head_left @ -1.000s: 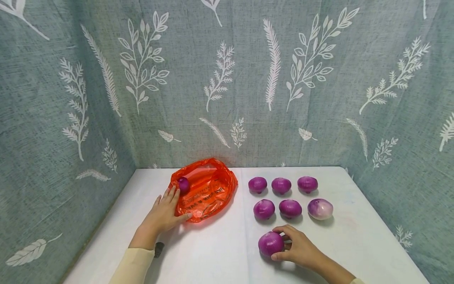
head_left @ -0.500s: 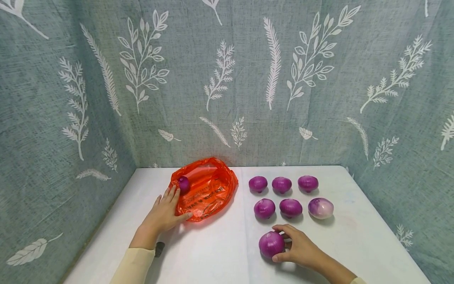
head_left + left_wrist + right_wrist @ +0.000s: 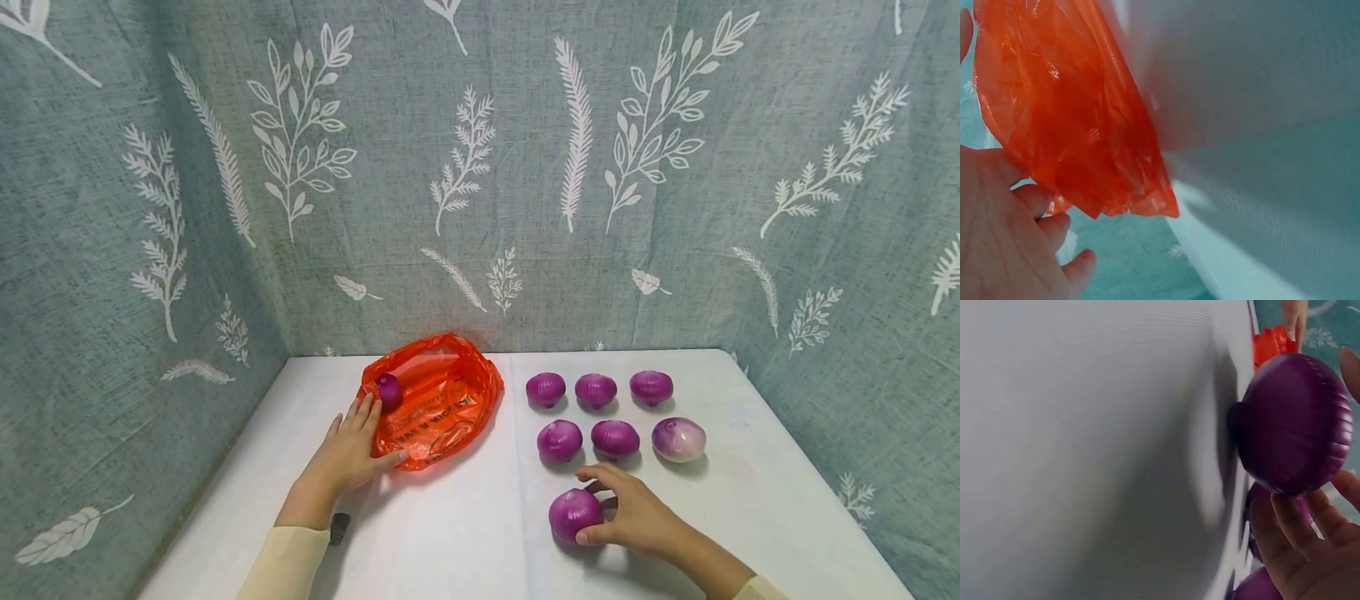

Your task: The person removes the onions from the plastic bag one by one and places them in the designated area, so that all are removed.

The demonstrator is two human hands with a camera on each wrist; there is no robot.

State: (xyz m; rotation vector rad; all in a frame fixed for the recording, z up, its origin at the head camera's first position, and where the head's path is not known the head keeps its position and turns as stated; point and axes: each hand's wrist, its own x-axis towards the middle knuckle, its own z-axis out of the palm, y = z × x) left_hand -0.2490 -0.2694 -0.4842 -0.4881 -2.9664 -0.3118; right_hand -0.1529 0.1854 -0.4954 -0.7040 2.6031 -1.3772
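In the head view my right hand is around the right side of a red onion that stands on the table, fingers loosely bent. The right wrist view has the fingertips at the underside of this onion, and the thumb is a little apart from it. My left hand lies with spread fingers against the left edge of an orange-red plastic bag. The bag's mouth is open, and one red onion shows inside. In the left wrist view the fingers are beside the bag.
Several more onions stand in two rows behind my right hand, among them a purple onion and a paler purple-and-white onion. The white table is enclosed by a leaf-patterned grey-green curtain.
My right hand's fingers have loosened and lifted slightly away from the top of the onion. The onion stays about where it was. My left hand and the bag have not visibly moved.
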